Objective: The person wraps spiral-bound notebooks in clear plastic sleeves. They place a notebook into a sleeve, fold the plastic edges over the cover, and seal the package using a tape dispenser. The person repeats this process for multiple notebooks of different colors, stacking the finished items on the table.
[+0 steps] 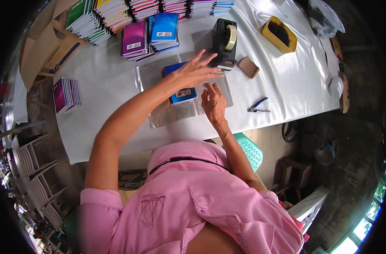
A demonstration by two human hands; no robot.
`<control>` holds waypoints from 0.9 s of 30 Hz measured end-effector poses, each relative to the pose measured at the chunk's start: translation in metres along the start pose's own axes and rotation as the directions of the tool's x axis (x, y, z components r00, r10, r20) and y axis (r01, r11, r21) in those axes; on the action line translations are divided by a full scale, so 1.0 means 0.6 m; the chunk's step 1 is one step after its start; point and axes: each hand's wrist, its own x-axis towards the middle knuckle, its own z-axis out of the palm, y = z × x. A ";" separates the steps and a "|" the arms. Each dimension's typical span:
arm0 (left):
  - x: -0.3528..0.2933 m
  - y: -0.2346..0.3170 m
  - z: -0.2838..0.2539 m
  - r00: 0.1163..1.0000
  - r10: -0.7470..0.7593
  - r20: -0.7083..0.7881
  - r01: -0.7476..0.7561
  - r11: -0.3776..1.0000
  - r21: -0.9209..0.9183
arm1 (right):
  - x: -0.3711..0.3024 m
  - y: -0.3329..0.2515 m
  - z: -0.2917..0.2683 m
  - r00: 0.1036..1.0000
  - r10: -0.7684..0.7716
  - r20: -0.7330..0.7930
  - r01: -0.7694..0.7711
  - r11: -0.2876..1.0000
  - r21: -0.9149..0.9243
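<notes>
A blue spiral notebook (pixel 184 97) lies on clear plastic sheets (pixel 164 117) in front of me, partly hidden under my left forearm. My left hand (pixel 194 71) reaches across above it with fingers spread, the fingertips close to the black tape dispenser (pixel 218 46). I cannot tell whether they touch it. The dispenser carries a roll of tape (pixel 231 37). Beside the notebook's right edge, my right hand (pixel 214 102) is curled over the plastic, fingers bent together. Whatever those fingers may hold is hidden.
Blue notebooks (pixel 165 31) and purple notebooks (pixel 135 40) are stacked behind, with more colourful piles farther back. A small purple stack (pixel 67 95) stands left. Rightward lie blue-handled pliers (pixel 259 106), a brown block (pixel 248 67) and a yellow container (pixel 272 34). A cardboard box (pixel 59 51) stands far left.
</notes>
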 end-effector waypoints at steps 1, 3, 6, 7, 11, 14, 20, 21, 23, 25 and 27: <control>0.009 -0.009 -0.005 0.997 0.074 0.021 -0.074 0.996 0.039 | 0.001 -0.007 -0.004 0.997 -0.074 -0.017 0.074 0.997 -0.012; 0.023 -0.023 -0.047 0.974 0.078 0.212 -0.099 0.991 0.089 | -0.002 -0.017 -0.015 0.988 -0.154 -0.027 0.153 0.988 -0.029; -0.013 -0.032 -0.090 0.931 -0.071 0.359 -0.003 0.979 0.202 | -0.015 -0.036 -0.019 0.976 -0.216 0.040 0.218 0.975 -0.041; -0.052 -0.038 -0.081 0.962 -0.153 0.226 0.121 0.981 0.152 | -0.022 -0.044 -0.016 0.965 -0.235 0.116 0.244 0.968 -0.065; -0.159 0.021 0.026 0.664 -0.718 -0.208 0.607 0.680 -0.412 | -0.040 -0.043 0.027 0.880 -0.441 0.178 0.457 0.888 -0.057; -0.146 0.085 0.064 0.320 -0.946 -0.050 0.540 0.225 -0.811 | -0.041 -0.038 0.028 0.840 -0.452 0.300 0.498 0.862 -0.095; -0.117 0.123 0.128 0.139 -0.990 0.004 0.569 0.076 -0.819 | 0.062 0.022 -0.018 0.565 -0.698 0.440 0.494 0.713 0.497; -0.122 0.123 0.137 0.147 -0.989 -0.013 0.522 0.089 -0.848 | 0.095 0.021 -0.017 0.792 -0.508 0.337 0.322 0.818 0.477; -0.130 0.124 0.146 0.178 -0.983 -0.048 0.419 0.120 -0.900 | 0.192 0.000 -0.032 0.912 -0.340 0.230 0.305 0.936 0.174; -0.124 0.123 0.143 0.195 -0.979 -0.054 0.409 0.131 -0.903 | 0.268 0.007 -0.003 0.753 -0.600 0.270 0.544 0.799 0.258; -0.116 0.121 0.129 0.237 -0.971 -0.042 0.387 0.134 -0.912 | 0.340 0.057 0.057 0.483 -0.794 0.369 0.704 0.603 0.375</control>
